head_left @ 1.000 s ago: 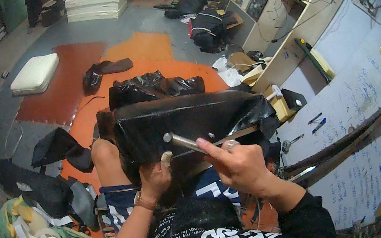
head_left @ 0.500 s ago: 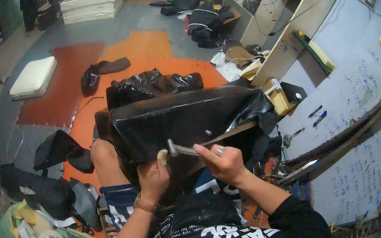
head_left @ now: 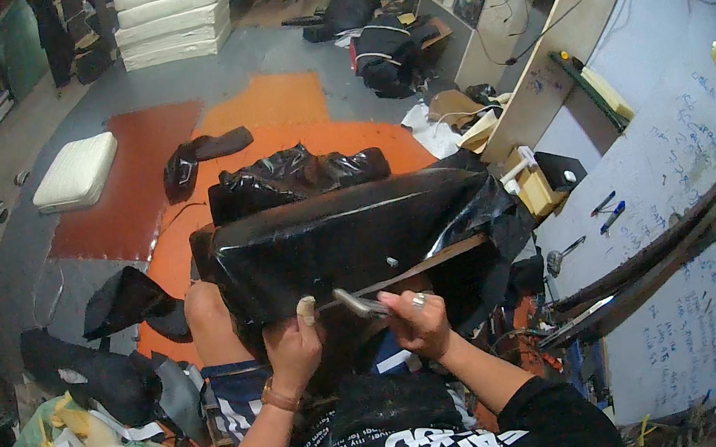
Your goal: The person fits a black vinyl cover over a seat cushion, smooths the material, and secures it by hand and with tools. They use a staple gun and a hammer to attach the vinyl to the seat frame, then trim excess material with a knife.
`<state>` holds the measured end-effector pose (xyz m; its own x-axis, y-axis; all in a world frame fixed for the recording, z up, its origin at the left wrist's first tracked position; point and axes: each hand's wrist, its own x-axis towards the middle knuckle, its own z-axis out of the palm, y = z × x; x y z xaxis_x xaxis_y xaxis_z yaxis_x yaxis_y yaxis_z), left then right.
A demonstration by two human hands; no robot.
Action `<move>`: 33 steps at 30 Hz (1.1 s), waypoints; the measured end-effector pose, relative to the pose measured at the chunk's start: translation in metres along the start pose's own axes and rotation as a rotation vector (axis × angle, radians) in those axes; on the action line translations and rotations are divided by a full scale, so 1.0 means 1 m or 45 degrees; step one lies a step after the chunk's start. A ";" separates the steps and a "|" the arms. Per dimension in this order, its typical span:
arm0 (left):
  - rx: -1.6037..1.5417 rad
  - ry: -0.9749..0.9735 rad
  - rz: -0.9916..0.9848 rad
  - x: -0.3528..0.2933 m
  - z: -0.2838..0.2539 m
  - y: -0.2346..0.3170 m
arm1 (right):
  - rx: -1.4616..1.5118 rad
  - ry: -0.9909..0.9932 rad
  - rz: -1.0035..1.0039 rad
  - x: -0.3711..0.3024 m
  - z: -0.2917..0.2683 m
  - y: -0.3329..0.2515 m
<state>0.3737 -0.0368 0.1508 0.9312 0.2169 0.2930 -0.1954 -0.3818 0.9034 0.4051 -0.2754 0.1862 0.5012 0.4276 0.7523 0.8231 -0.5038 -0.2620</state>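
One narrow gap separates the head of the hammer (head_left: 359, 303) from the upright left thumb (head_left: 306, 309), with the metal just to the thumb's right and at nearly the same height in the view. The hammer's long axis slants from its head, at upper left, down to the right into the right hand (head_left: 420, 325), whose fingers are wrapped firmly around the handle. Beneath both lies a black covered block (head_left: 314, 245) across the person's lap, its long axis running left to right and its near lower edge facing the hands. The left hand (head_left: 294, 352) is the nearer to its left end, set against that edge with fingers curled and thumb up; whether they pinch the covering cannot be told, since the fingertips are hidden. A pale wrap covers the thumb's tip. Toward the right, a bare strip (head_left: 450, 254) of the block's edge shows under the covering. Both forearms angle inward from below, elbows wide, the right wrist low behind the hammer. Whether its head touches the block is unclear.
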 end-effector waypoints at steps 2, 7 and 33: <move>0.043 0.015 -0.006 0.003 -0.004 0.009 | -0.175 -0.174 0.079 0.001 -0.002 -0.004; 0.091 0.032 0.050 0.004 -0.008 0.022 | -0.022 0.077 -0.082 -0.007 0.002 -0.009; -0.107 0.041 0.156 0.006 -0.004 0.005 | -0.020 -0.011 0.016 -0.005 0.009 -0.008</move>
<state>0.3768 -0.0338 0.1588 0.8888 0.2024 0.4112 -0.3331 -0.3309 0.8829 0.3985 -0.2664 0.1787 0.5141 0.4277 0.7435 0.8123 -0.5212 -0.2619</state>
